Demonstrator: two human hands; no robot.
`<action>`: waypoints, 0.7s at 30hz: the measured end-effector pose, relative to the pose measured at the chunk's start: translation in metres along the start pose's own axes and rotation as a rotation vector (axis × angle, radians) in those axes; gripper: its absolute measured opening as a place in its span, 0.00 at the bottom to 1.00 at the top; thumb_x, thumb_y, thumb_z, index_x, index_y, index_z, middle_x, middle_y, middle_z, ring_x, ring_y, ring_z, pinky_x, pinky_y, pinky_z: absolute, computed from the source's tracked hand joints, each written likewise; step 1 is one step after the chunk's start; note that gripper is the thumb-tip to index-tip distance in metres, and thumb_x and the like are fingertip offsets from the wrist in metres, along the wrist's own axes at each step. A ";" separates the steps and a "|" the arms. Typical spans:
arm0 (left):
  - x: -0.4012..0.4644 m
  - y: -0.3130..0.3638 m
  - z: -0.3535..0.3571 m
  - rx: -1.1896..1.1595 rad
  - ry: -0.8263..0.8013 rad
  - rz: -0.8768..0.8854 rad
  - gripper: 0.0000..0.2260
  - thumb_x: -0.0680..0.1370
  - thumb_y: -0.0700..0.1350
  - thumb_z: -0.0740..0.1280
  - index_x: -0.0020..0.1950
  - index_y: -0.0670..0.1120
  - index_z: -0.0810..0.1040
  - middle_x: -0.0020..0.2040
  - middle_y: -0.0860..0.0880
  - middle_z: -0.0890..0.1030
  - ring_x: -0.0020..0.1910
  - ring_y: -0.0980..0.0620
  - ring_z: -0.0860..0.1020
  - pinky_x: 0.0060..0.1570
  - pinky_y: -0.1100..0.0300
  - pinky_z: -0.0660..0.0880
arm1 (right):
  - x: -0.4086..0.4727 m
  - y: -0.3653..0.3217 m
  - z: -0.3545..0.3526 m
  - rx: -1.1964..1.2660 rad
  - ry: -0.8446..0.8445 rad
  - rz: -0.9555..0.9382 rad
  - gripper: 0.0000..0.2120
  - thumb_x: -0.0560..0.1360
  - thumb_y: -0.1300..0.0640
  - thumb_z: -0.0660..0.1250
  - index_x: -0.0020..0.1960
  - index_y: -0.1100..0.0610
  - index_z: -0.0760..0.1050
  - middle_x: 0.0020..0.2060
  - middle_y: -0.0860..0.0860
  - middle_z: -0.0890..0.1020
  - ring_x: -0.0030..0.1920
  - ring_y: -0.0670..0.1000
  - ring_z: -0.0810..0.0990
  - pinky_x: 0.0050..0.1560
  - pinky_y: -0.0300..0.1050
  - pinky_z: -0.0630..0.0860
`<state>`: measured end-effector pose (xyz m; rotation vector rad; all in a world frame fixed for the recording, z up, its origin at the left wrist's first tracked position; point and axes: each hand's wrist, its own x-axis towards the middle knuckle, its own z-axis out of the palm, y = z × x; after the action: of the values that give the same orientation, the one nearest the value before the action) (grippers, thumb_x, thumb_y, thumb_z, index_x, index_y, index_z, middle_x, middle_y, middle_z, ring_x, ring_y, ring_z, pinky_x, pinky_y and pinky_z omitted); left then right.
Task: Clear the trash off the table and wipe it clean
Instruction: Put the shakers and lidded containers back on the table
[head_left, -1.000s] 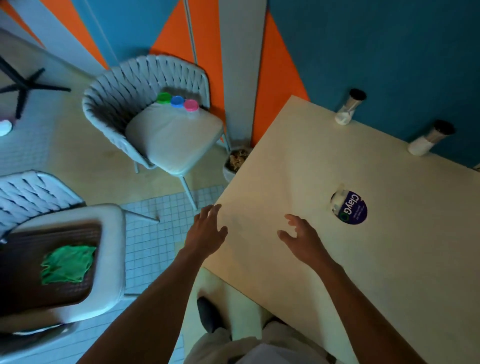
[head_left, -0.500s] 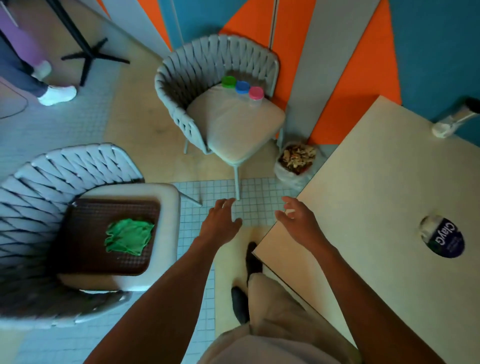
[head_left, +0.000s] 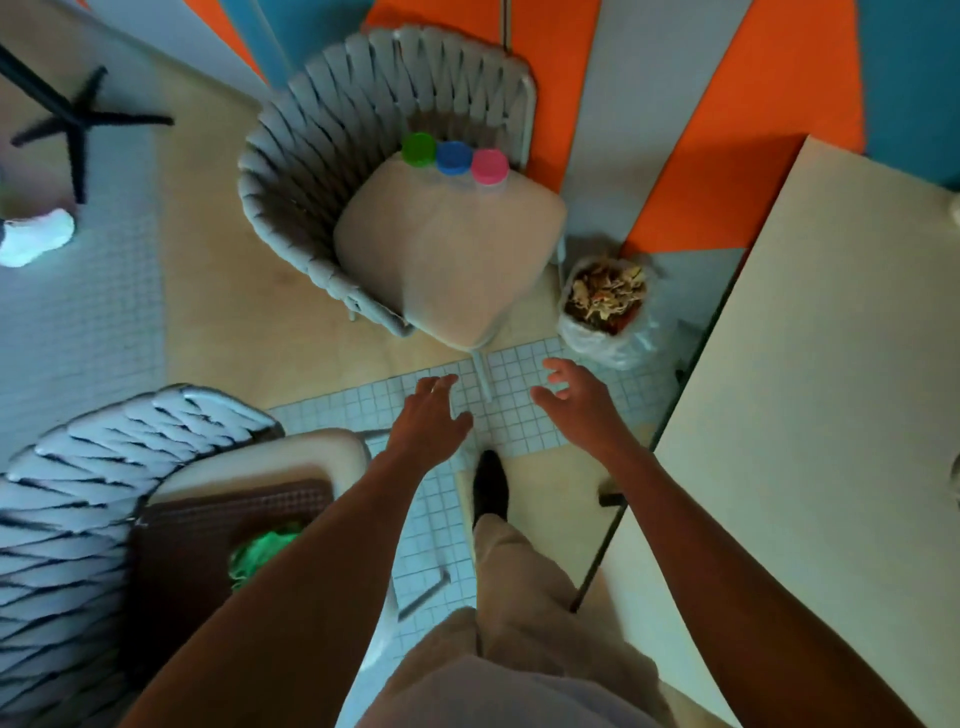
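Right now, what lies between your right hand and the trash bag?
Only bare white floor tile shows between the right hand and the trash bag in the head view.

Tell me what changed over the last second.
Both hands left the table: the left hand and right hand now hang open over the tiled floor, as the person turned toward the chairs. Neither took hold of anything. The green cloth stayed on its chair.

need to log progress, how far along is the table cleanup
Done, it seems: the trash bag on the floor by the table is full of scraps, and the visible tabletop looks bare. In hand: nothing; the left hand and right hand are open over the floor. Left: wiping; the green cloth lies on the near chair, partly hidden by the left arm.
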<state>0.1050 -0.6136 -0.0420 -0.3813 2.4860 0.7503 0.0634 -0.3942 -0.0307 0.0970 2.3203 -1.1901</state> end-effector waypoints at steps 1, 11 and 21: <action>0.015 0.002 -0.010 0.002 -0.010 0.004 0.30 0.80 0.51 0.67 0.80 0.49 0.61 0.78 0.46 0.62 0.73 0.42 0.68 0.69 0.44 0.70 | 0.013 -0.006 0.000 0.014 0.005 0.030 0.24 0.78 0.49 0.68 0.71 0.53 0.70 0.64 0.54 0.77 0.60 0.53 0.78 0.62 0.53 0.76; 0.111 0.010 -0.087 0.012 -0.045 0.039 0.29 0.78 0.50 0.68 0.78 0.48 0.65 0.75 0.45 0.67 0.72 0.44 0.69 0.70 0.49 0.68 | 0.091 -0.057 -0.006 0.082 0.043 0.167 0.24 0.78 0.49 0.67 0.72 0.52 0.69 0.65 0.53 0.77 0.61 0.52 0.78 0.64 0.53 0.74; 0.262 0.023 -0.183 -0.001 -0.006 0.128 0.28 0.78 0.46 0.68 0.78 0.46 0.64 0.74 0.42 0.66 0.71 0.40 0.68 0.70 0.51 0.64 | 0.227 -0.128 -0.004 0.156 0.166 0.237 0.23 0.77 0.51 0.69 0.70 0.51 0.71 0.63 0.54 0.77 0.61 0.53 0.77 0.60 0.47 0.74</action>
<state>-0.1938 -0.7312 -0.0437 -0.2212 2.5231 0.8026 -0.1709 -0.5076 -0.0445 0.5294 2.2732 -1.2797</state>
